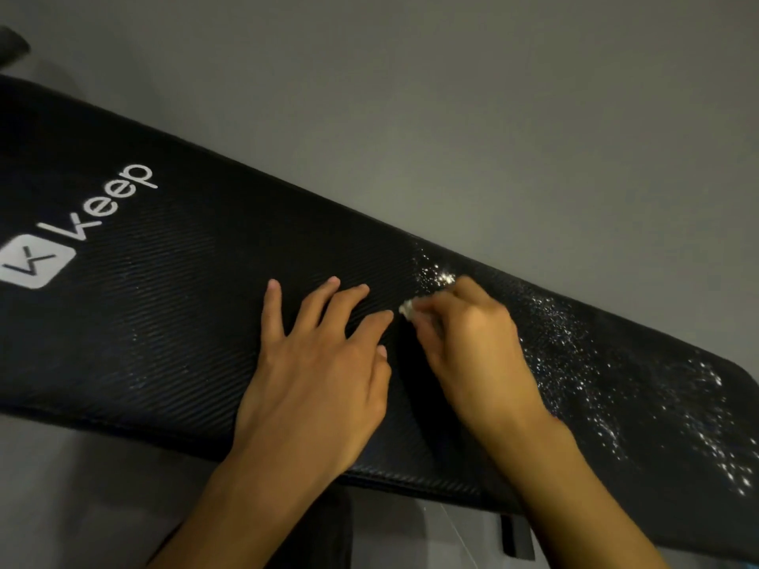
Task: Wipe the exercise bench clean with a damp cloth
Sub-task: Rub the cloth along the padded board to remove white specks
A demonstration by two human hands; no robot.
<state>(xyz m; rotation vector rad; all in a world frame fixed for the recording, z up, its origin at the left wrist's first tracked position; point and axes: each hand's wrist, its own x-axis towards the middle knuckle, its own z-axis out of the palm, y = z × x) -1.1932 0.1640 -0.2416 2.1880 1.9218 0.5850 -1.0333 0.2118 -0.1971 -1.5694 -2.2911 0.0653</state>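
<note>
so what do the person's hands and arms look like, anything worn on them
Both are bare. The left hand and right hand show no gloves, rings or watch, and both forearms are uncovered down to the frame's bottom edge, with no sleeve in view. The nails look short and unpainted. No markings are visible.

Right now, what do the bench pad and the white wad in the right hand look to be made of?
Bench pad: likely black vinyl or faux leather, with a fine ribbed weave texture and glinting wet droplets. White wad, pinched by the right hand: crumpled cloth or tissue; too hidden to tell.
</note>
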